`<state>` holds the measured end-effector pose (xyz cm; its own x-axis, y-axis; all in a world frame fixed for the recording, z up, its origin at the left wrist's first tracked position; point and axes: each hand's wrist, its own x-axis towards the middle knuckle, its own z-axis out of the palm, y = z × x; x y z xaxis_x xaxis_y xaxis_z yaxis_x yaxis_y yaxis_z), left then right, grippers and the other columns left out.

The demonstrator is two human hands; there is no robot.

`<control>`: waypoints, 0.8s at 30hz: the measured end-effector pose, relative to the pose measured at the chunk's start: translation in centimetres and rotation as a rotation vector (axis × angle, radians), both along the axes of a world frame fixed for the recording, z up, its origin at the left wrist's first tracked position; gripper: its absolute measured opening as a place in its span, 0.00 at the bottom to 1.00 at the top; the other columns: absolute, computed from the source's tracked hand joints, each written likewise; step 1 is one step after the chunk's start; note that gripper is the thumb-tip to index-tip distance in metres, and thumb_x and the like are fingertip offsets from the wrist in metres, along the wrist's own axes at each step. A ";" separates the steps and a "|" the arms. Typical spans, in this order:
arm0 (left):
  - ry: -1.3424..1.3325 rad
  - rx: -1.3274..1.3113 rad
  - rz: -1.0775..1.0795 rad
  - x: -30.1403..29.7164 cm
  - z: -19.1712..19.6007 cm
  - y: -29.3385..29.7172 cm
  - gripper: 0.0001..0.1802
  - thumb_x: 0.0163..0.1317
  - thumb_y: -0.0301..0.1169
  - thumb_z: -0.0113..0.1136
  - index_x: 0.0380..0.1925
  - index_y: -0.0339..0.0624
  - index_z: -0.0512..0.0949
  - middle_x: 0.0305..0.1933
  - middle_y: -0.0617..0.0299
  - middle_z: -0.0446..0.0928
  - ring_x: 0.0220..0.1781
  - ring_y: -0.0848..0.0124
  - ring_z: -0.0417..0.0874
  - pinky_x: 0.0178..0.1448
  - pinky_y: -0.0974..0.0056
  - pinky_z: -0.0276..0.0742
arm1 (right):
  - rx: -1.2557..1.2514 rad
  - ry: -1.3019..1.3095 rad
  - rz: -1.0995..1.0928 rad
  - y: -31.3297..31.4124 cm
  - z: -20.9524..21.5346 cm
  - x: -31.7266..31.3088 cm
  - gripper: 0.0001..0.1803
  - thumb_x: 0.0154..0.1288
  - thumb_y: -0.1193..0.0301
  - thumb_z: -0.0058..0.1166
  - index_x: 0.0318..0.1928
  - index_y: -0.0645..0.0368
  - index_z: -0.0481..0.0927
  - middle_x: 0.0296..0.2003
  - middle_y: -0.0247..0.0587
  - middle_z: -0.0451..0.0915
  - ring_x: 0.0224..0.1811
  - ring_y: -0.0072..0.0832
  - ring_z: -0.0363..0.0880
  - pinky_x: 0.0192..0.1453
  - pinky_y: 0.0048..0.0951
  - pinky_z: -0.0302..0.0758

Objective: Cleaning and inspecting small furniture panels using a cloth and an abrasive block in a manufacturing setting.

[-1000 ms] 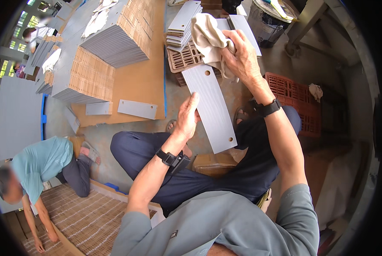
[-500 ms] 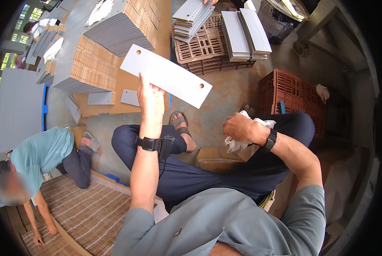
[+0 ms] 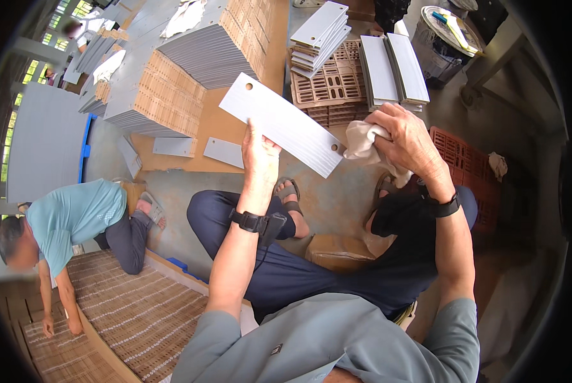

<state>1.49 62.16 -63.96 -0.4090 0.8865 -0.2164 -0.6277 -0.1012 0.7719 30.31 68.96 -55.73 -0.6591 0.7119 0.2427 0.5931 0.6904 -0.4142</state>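
Note:
My left hand (image 3: 260, 153) grips a light grey rectangular board (image 3: 286, 127) by its near long edge, thumb on the upper face. The board tilts down to the right and has a round hole near each end. In my right hand (image 3: 410, 140) is a bunched white cloth (image 3: 364, 142), its fingers closed on it. The cloth lies at the board's right end, close to the hole there; whether it touches is hard to tell.
Stacked grey boards (image 3: 235, 48) stand on a brown sheet ahead left. More boards (image 3: 321, 35) lie on a brown plastic crate (image 3: 331, 89). A red crate (image 3: 455, 150) is at right, a cardboard box (image 3: 337, 251) between my legs. A co-worker (image 3: 75, 214) bends over at left.
My right hand has risen from over my right knee and brought the cloth to the board's right end. A hand at the far crate's boards has gone from view.

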 end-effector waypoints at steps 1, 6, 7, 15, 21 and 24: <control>0.004 -0.007 -0.030 0.2 0.0 -0.2 0.33 0.76 0.51 0.47 0.68 0.34 0.61 0.66 0.51 0.69 0.68 0.61 0.71 0.71 0.51 0.68 | 0.004 0.002 0.005 0.1 0.1 -0.6 0.12 0.54 0.72 0.60 0.41 0.58 0.81 0.37 0.42 0.79 0.44 0.42 0.79 0.50 0.41 0.78; 0.010 -0.024 -0.060 1.7 0.3 -0.7 0.27 0.76 0.48 0.48 0.63 0.39 0.69 0.61 0.54 0.75 0.61 0.64 0.78 0.64 0.54 0.76 | -0.070 0.065 0.301 -0.1 -1.0 -3.9 0.18 0.52 0.74 0.61 0.46 0.56 0.81 0.40 0.40 0.77 0.49 0.40 0.77 0.54 0.41 0.75; 0.009 -0.023 -0.055 2.3 0.0 -0.8 0.27 0.76 0.48 0.48 0.63 0.39 0.69 0.61 0.54 0.75 0.61 0.64 0.78 0.64 0.54 0.76 | -0.070 0.067 0.334 -0.2 -1.7 -4.7 0.19 0.52 0.74 0.61 0.47 0.55 0.81 0.42 0.40 0.76 0.50 0.40 0.77 0.55 0.41 0.75; 0.029 -0.134 -0.429 4.4 -4.7 -3.0 0.18 0.74 0.48 0.54 0.51 0.47 0.78 0.43 0.68 0.81 0.42 0.78 0.83 0.43 0.68 0.82 | 0.125 0.326 -0.308 4.7 -4.0 -5.5 0.15 0.61 0.72 0.56 0.49 0.55 0.78 0.42 0.45 0.76 0.47 0.45 0.78 0.51 0.41 0.76; 0.143 -0.395 0.267 -7.7 -13.1 1.2 0.17 0.77 0.44 0.48 0.47 0.42 0.76 0.41 0.62 0.81 0.39 0.71 0.83 0.40 0.65 0.81 | -0.014 0.254 -0.311 4.0 -2.6 -3.8 0.15 0.62 0.72 0.56 0.50 0.56 0.79 0.42 0.45 0.76 0.46 0.44 0.79 0.51 0.40 0.75; 0.265 -0.696 0.495 -15.3 -18.5 1.2 0.21 0.76 0.42 0.46 0.58 0.38 0.72 0.51 0.54 0.80 0.49 0.64 0.81 0.48 0.57 0.77 | -0.120 0.105 -0.140 2.7 -3.7 -5.0 0.12 0.59 0.74 0.57 0.44 0.58 0.79 0.40 0.47 0.76 0.44 0.49 0.79 0.48 0.44 0.76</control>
<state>-13.86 63.34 -82.51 -0.8229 0.2982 -0.4836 -0.4288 0.2326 0.8730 25.27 71.66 -59.41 -0.5276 0.8223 0.2133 0.6287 0.5468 -0.5530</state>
